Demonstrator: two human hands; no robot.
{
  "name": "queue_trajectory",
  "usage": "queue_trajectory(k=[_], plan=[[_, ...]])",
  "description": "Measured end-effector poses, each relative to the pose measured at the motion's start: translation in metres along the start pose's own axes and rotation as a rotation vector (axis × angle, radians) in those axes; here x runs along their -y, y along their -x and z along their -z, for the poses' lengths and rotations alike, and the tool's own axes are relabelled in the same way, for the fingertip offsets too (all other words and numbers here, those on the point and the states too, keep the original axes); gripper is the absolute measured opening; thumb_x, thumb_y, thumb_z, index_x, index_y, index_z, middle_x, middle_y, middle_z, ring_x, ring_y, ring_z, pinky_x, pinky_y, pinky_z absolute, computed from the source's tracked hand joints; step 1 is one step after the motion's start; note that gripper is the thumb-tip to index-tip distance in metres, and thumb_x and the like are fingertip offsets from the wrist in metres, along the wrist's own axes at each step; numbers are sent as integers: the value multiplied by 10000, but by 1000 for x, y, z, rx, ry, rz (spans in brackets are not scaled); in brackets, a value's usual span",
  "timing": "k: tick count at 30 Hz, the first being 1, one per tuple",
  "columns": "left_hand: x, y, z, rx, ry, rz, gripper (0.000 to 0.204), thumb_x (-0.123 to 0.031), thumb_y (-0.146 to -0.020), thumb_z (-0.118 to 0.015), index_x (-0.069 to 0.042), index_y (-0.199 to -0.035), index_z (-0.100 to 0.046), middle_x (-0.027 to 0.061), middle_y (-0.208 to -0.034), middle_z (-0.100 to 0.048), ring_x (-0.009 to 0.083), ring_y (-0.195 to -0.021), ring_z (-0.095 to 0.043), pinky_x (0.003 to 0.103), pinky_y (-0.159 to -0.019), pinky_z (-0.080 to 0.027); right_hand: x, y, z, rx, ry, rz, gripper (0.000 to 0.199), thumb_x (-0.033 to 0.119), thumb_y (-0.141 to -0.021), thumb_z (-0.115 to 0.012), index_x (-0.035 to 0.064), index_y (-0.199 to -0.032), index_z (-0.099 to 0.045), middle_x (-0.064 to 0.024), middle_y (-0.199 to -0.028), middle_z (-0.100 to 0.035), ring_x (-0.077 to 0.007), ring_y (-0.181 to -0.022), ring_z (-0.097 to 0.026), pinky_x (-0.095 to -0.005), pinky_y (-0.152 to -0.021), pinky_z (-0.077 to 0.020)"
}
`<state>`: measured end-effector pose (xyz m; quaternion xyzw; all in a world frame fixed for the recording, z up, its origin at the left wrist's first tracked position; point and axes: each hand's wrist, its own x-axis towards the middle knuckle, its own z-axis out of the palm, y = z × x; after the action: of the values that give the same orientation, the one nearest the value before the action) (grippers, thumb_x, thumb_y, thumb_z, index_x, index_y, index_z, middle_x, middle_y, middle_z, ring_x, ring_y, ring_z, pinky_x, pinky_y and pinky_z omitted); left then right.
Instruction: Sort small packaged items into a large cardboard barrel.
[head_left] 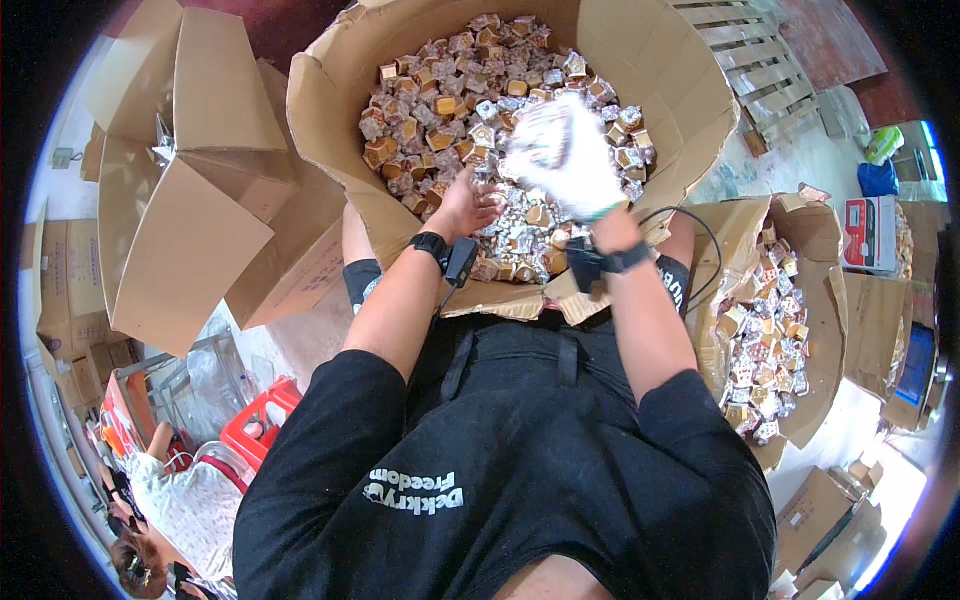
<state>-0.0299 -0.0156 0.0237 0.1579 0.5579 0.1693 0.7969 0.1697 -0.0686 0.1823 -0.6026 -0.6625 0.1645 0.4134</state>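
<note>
**Cardboard bin of foil-wrapped blocks, both hands in it**

Foil and brown paper fill the view: a big open cardboard box [330, 90] sits in front of me, heaped with small wrapped blocks [440, 110], some silver, some tan.

My left hand [468, 205] is bare and reaches down into the heap at the near side of the box. Its fingers are curled among the blocks, but I cannot tell whether they are closed on one or only resting on the pile. A black wristband with a small black device [450, 255] sits just behind that hand.

My right hand [570, 160] wears a white glove and hangs above the heap, just right of the left hand and further into the box. The glove is blurred, so I cannot tell whether it grips anything. A black strap with a second device [592, 262] circles that wrist, and a thin black cable [700, 235] loops off to its right.

Right of the gloved hand, well apart, a second torn cardboard box [830, 330] holds more of the same wrapped blocks [765, 340]. Left of the bare hand stand empty cartons with open flaps [190, 200]. Below them, far from both hands, is a red plastic crate [262, 425].
</note>
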Motion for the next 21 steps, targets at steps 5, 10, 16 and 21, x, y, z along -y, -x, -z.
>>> queue_trajectory(k=[5, 10, 16, 21], plan=[[9, 9, -9, -73, -753, -232, 506, -459, -939, -513, 11, -1095, -617, 108, -897, -651, 187, -764, -641, 332, -667, -524, 8, 11, 162, -394, -301, -70, 515, 39, -692, -837, 22, -1117, -547, -90, -1006, -662, -157, -889, -642, -300, -792, -551], [5, 8, -38, 179, -996, -131, 482, -404, -930, -545, 29, -1127, -624, 107, -856, -677, 179, -715, -682, 330, -622, -544, -34, 97, 312, -294, 733, -709, 703, 399, -719, -822, -39, -1183, -528, -214, -1108, -657, -307, -1019, -650, -395, -888, -505], [6, -3, -38, 189, -1017, -155, 503, -404, -939, -537, 46, -1147, -622, 135, -885, -688, 201, -699, -688, 335, -627, -547, -35, 116, 300, -288, 815, -818, 791, 411, -818, -741, -75, -1358, -429, -249, -1368, -517, -304, -1244, -528, -381, -1026, -414], [10, -5, -36, 159, -1056, -146, 494, -414, -940, -535, 33, -1122, -639, 121, -855, -689, 189, -703, -680, 332, -638, -546, -24, 37, 203, -184, 327, -303, 593, 303, -851, -745, -29, -1288, -519, -150, -1149, -615, -212, -971, -609, -335, -863, -487]])
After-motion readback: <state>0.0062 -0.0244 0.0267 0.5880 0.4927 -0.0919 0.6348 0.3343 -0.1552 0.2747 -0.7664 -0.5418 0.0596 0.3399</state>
